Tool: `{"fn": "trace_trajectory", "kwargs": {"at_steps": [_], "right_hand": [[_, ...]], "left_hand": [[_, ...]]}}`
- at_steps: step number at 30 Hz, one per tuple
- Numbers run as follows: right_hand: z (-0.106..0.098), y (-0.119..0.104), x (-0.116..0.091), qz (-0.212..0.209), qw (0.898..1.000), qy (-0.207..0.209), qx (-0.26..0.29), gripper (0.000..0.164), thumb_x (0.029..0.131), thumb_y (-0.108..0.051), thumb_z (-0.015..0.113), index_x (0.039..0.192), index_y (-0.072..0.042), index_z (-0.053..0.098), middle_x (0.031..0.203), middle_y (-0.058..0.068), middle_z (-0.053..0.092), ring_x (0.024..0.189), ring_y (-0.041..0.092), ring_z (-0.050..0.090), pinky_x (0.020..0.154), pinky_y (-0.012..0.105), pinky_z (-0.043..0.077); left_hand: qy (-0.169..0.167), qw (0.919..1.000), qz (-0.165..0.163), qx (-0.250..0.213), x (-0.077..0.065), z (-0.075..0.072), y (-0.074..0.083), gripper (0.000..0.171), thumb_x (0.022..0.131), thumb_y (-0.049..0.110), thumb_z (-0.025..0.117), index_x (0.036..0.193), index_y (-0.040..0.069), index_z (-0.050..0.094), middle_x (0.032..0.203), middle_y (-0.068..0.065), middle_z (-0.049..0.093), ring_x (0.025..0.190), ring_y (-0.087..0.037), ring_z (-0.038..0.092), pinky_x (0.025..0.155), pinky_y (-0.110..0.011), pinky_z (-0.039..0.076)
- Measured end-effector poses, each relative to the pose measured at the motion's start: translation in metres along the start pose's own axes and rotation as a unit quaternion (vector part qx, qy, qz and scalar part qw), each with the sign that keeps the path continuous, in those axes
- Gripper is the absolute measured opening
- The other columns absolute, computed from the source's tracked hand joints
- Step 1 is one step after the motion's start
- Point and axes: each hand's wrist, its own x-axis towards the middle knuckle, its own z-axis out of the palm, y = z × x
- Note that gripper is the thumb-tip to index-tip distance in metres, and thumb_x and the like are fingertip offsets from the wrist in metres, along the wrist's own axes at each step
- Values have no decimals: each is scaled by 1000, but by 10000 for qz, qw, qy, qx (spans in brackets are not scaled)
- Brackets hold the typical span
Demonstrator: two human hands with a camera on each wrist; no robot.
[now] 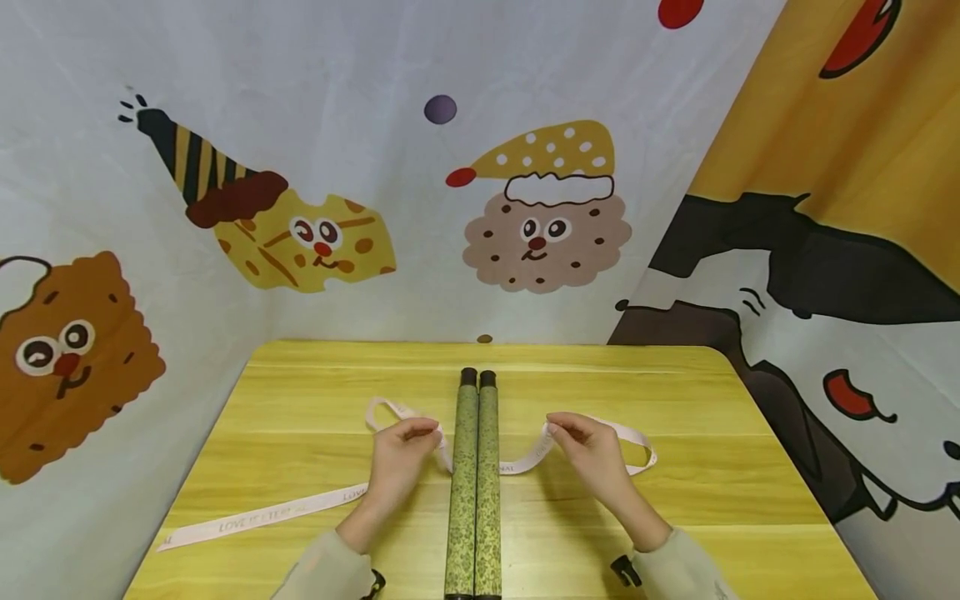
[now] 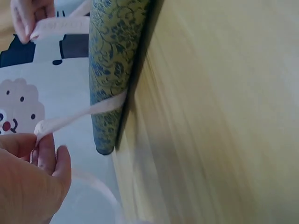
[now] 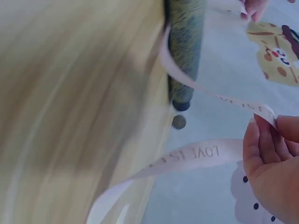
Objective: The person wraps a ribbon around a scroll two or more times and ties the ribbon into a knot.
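Head view, left hand (image 1: 396, 463): it is pinching the pale pink, lettered ribbon (image 1: 525, 464).
Right hand (image 1: 597, 455): it is pinching the same ribbon, across from the left grip.
Ribbon: it is running beneath the rolls (image 1: 488, 483), and one flat end is lying left of the left grip.
Green patterned rolls: the two are lying side by side between the grips.
Wooden tabletop (image 1: 675, 396): spreading below both grips.
Cartoon backdrop (image 1: 337, 67): hanging beyond both grips.
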Motion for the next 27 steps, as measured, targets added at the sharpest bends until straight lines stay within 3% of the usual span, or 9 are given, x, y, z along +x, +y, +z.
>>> {"fn": "trace_trajectory", "kwargs": {"at_steps": [9,15,20,24,27], "right_hand": [[24,-22,14,-191,9973,-630,323,28,96,5,71,123,-1,73,102,11,77,90,17,72,79,27,59],[36,-38,23,-173,9925,-1135,413,27,97,0,72,124,-4,72,104,7,79,95,22,73,84,31,60],[48,-49,30,-166,9883,-1448,446,24,97,-3,73,121,-6,75,108,7,78,98,26,73,81,32,62],[56,-52,36,-282,9860,-1582,434,23,97,-6,74,120,-7,76,111,6,78,101,25,73,83,33,61],[60,-55,38,-328,9845,-1680,379,22,97,-7,74,119,-8,77,112,5,78,101,23,72,78,31,60]], "left_hand": [[-534,9981,60,-304,3,20,3,22,92,-9,71,115,-10,73,106,-23,73,94,-20,69,81,-21,58],[-862,9960,12,-224,4,31,4,19,95,-4,71,114,-5,76,107,-23,75,93,-23,69,79,-21,57],[-1272,9918,90,-58,3,37,7,19,98,1,70,116,-3,77,113,-20,76,105,-34,71,84,-24,57],[-1589,9872,164,-47,2,39,7,23,99,0,67,120,-4,75,116,-17,76,112,-32,71,93,-30,58],[-1722,9849,69,-152,1,40,8,23,96,-1,69,117,-4,76,114,-17,77,109,-30,72,93,-33,59]]}}
